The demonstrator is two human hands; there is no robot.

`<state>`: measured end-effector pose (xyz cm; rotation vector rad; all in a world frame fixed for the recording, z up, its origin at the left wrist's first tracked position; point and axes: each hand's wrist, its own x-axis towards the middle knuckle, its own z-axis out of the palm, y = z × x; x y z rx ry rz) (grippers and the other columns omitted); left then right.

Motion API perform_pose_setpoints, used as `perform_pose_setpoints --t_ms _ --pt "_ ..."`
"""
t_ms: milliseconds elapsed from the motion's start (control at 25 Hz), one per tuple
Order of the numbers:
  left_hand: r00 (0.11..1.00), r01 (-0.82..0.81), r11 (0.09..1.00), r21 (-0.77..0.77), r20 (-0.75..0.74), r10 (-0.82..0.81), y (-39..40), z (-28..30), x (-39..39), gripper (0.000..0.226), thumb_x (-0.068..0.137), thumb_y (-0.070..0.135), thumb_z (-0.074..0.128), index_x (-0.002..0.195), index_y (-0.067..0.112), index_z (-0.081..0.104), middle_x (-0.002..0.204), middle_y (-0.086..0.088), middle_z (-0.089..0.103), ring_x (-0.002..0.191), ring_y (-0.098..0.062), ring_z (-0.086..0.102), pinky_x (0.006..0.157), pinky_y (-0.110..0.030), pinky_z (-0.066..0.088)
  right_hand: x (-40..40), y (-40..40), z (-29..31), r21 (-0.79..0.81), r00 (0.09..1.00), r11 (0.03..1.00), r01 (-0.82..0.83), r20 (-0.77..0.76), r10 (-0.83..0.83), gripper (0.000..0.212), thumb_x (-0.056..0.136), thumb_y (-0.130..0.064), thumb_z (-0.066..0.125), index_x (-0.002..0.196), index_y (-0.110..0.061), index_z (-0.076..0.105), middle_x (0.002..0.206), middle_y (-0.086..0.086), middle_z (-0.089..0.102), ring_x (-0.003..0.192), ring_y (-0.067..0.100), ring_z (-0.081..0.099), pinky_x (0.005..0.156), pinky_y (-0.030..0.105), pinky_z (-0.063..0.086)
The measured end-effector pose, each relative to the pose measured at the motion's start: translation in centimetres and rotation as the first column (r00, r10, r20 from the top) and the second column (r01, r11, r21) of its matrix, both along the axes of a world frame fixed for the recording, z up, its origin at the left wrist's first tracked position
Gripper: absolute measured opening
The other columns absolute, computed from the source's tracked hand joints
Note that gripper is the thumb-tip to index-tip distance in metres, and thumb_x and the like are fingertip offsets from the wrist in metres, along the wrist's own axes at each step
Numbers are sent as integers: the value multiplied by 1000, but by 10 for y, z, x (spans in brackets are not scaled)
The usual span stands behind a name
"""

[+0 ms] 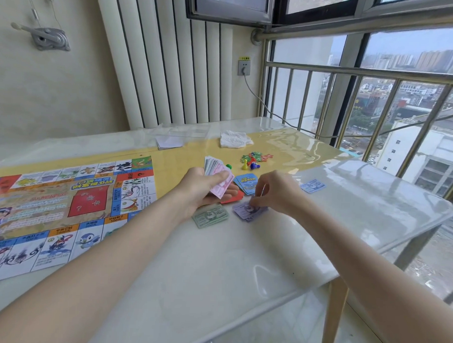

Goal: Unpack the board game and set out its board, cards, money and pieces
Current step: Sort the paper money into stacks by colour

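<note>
Money in hand: left hand [203,189] grips a fanned stack of notes [216,174], pink note on top, held just above the table
Purple pile [247,211]: on the table, right of the green pile [210,215]; right hand [276,192] has its fingertips curled down onto it, pinching or pressing a note; which of the two cannot be told
Blue notes [312,186]: small pile set apart, right of the right hand
Cards: blue-backed cards [246,183] lie between the hands; a red card [233,198] shows partly under the left hand
Pieces: pawns [251,165] stand beyond the cards, with coloured tokens [256,156] scattered just behind them
Board [65,204]: unfolded flat at the left of the table [229,269], well apart from the money
Step, judged: sorting money by colour into separate piles
Doing it well: peel one note at a time off the fan, set each squarely on its own colour, keep the piles apart and off the cards; the glossy cover may let notes slide, so press each down lightly
Beyond: crumpled white tissue [234,139] and a white paper stack [169,143] at the far edge, window railing [352,73] to the right
</note>
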<state>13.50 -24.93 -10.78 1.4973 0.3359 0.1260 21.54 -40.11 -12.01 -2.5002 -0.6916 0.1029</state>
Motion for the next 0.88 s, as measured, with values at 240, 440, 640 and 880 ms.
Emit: perform_pose_setpoints --t_ms 240,440,640,880 --pt "999 44 995 -87 -6 -44 -3 -4 -1 12 90 11 58 86 1 62 66 -8 71 56 -14 69 51 -20 54 -7 -7 24 -158 915 918 -364 122 384 30 80 -9 66 109 -17 59 100 -5 50 73 10 48 58 22 31" --pt "1000 10 997 -79 -14 -11 -2 -4 -2 14 90 13 59 90 0 63 65 -7 71 53 -11 67 47 -17 51 -12 -6 22 -370 893 826 -426 -28 448 44 80 -8 62 121 -18 51 84 -17 41 71 7 44 58 19 35" --pt "1000 5 996 -87 -17 -7 0 -4 -3 13 90 13 58 86 2 62 63 -6 71 53 -10 68 48 -17 51 -10 0 19 -325 901 852 -410 -2 433 41 83 -11 61 123 -19 53 100 -13 50 84 10 45 56 15 32" --pt "1000 0 995 -102 -10 -1 3 -4 -3 12 90 12 58 86 2 62 62 -6 71 53 -11 68 48 -17 53 -3 -4 20 -273 896 863 -425 11 444 37 83 -12 64 119 -19 57 106 -7 53 77 11 52 58 11 36"
